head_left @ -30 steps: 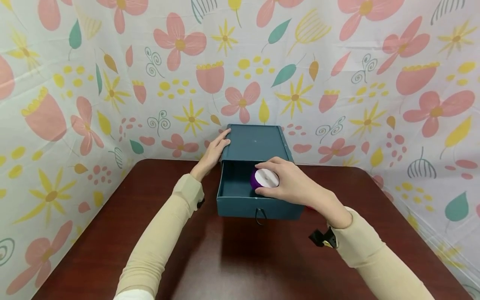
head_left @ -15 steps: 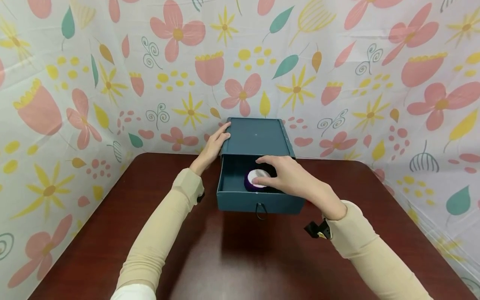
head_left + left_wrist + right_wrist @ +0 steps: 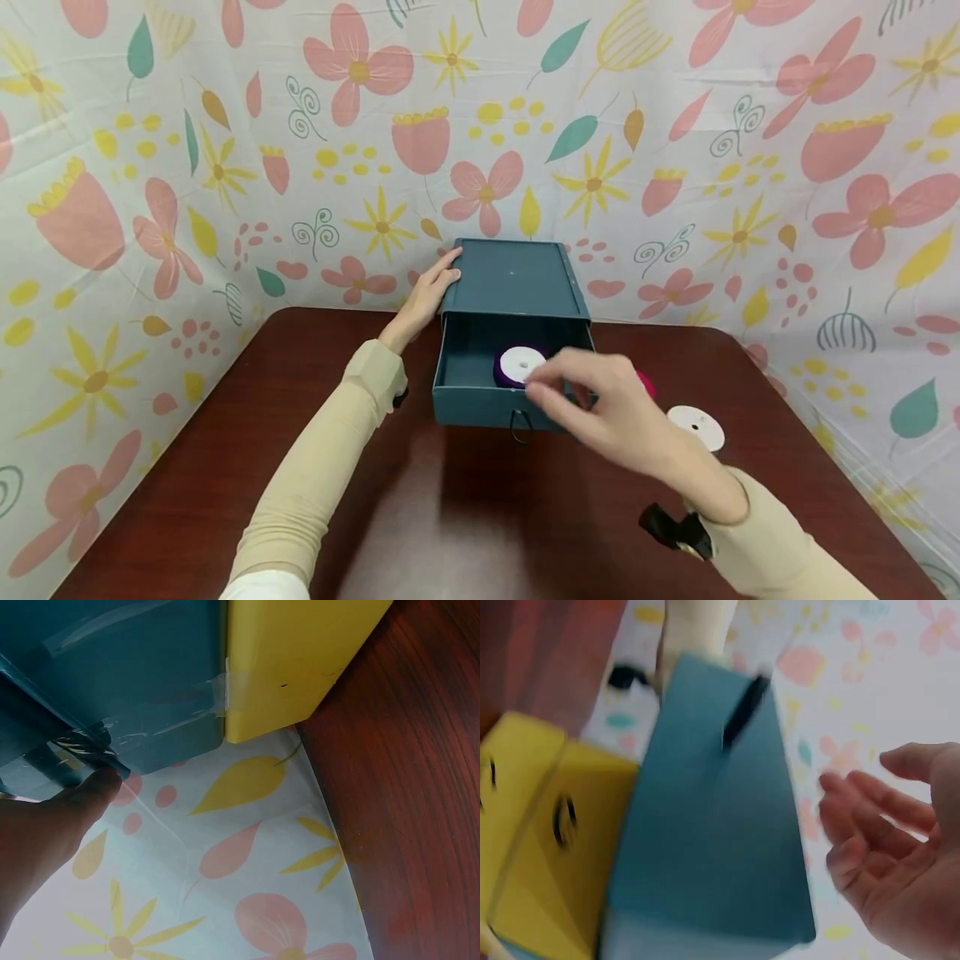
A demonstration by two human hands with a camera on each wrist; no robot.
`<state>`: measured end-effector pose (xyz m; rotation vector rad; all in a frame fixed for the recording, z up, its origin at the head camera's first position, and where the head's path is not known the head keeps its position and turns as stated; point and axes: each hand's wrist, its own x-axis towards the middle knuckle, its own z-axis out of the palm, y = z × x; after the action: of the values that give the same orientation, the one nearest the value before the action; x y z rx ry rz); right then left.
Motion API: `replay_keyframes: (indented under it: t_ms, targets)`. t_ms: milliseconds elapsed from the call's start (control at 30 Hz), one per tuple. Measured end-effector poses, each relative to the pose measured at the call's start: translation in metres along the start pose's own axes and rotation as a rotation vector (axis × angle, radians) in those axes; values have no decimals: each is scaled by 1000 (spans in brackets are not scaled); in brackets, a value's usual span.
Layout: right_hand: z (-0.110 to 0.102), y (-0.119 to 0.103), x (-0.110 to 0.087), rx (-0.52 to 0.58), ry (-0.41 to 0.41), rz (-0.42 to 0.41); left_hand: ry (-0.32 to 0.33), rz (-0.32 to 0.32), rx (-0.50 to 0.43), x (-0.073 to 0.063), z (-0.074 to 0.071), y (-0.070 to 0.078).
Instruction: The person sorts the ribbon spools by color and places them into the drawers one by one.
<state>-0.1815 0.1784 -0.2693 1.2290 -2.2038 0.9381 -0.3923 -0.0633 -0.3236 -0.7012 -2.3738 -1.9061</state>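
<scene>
A teal drawer unit (image 3: pixel 513 275) stands with its top drawer (image 3: pixel 468 407) pulled out. Inside the drawer, toward the front, lies a spool of purple ribbon (image 3: pixel 516 365) with its white round face up. My left hand (image 3: pixel 430 293) rests along the unit's upper left edge; in the left wrist view this hand (image 3: pixel 56 829) touches the taped teal side. Over the drawer's front right corner is my right hand (image 3: pixel 618 408), fingers loosely bent and nothing in them. The right wrist view shows the right hand (image 3: pixel 900 859) empty beside the teal drawer front (image 3: pixel 712 817).
On the brown table (image 3: pixel 360 492), to the right, a white disc with a centre hole (image 3: pixel 697 427) lies near a red object (image 3: pixel 647 385), partly hidden by my hand. Yellow drawers (image 3: pixel 577 847) sit under the teal part. A black loop (image 3: pixel 521 423) hangs from the drawer front.
My right hand has let go of the purple ribbon spool in the drawer and drawn back toward the right and front. The white disc has come into view. My left hand stays in place.
</scene>
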Motion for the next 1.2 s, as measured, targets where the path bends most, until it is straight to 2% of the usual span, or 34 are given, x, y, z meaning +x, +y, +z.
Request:
replay_keyframes:
  t_ms: [100,200,233,300,367,433,533,633,767,833,900,1200]
  targets:
    - [7,-10,-16,253,-148,48,-10,4,-1,0,-1,0]
    - [16,-8,-32,541,-345,190,-7,-1,3,-1,-2,1]
    - [19,-7,-37,619,-403,272,-6,-4,3,-1,-1,1]
    - [28,0,-45,726,-477,356,0,-10,1,-2,-1,0]
    - [37,6,-50,811,-505,453,4,-8,-1,-1,-1,-1]
    - [45,10,-52,883,-494,549,7,-6,0,-1,-2,-2]
    - [54,12,-51,1007,-432,687,5,5,8,0,-2,-3]
    - [58,11,-47,1099,-359,756,-12,-3,-2,-4,-2,5]
    - [61,8,-44,1174,-274,781,-12,-8,-3,-4,-1,7]
    - [63,7,-43,1192,-237,789,-1,3,3,-1,0,1]
    - [64,5,-42,1194,-207,800,0,4,1,-2,0,2]
    - [68,2,-38,1186,-167,798,8,1,-9,-1,-1,0]
